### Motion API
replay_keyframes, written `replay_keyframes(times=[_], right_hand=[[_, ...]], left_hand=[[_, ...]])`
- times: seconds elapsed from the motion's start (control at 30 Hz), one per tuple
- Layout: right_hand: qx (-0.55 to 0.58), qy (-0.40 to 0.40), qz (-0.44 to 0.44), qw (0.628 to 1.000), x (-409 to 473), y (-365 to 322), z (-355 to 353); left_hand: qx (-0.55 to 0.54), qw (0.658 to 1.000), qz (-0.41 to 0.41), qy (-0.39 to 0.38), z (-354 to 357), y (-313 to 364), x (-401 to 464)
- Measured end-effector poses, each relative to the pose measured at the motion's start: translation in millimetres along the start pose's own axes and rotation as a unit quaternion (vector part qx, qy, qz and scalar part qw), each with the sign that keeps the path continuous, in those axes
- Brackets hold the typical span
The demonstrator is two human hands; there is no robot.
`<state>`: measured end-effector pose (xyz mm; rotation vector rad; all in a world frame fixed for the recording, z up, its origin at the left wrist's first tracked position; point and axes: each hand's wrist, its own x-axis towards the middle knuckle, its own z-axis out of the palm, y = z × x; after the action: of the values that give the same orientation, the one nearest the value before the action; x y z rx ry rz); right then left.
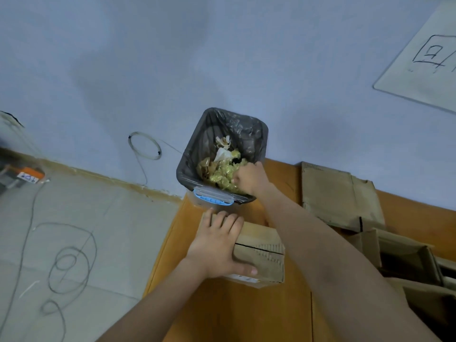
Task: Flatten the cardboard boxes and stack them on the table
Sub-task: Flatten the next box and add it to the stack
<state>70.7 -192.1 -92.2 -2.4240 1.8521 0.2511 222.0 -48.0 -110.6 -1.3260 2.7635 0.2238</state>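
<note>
1. Left hand [217,245] laid palm-down over the top of a small closed brown cardboard box [261,257], fingers spread straight across the lid, thumb hooked down the near side face; a flat pressing hold, not a clenched one.
2. Small brown box sitting on the orange wooden table [222,314], close to its far left corner, just in front of the bin.
3. Right hand [249,178] reached over the rim of a grey-lined plastic waste bin with a blue clip [195,149], fingers curled and sunk into crumpled yellowish tape and paper scraps [222,172]; gripping some of that scrap, apparently.
4. Flattened brown cardboard sheets [338,193] lying on the table to the right, well apart from the small box.
5. Open, still-standing cardboard boxes [404,257] crowded at the right edge, nearer than the flat sheets.
6. Loose thin cables [66,262] coiled on the pale tiled floor on the left.
</note>
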Motion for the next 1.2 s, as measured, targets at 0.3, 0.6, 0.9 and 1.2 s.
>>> replay_keyframes(times=[0.3,0.6,0.9,1.2], right_hand=[[0.060,-0.081,0.000,0.995,-5.4,5.1,-2.5],[0.192,-0.035,0.026,0.980,-40.2,15.5,-10.1],[0.219,0.040,0.047,0.974,-69.2,8.5,-20.7],[0.035,0.080,0.044,0.995,-148.7,-4.3,-2.7]], left_hand=[[-0.011,1.000,0.000,0.004,1.1,-0.1,-0.6],[-0.005,1.000,-0.001,-0.001,-1.4,1.7,-1.7],[0.001,1.000,-0.007,-0.013,-2.3,1.9,-2.5],[0.021,0.996,-0.024,-0.081,-17.2,9.4,-5.5]])
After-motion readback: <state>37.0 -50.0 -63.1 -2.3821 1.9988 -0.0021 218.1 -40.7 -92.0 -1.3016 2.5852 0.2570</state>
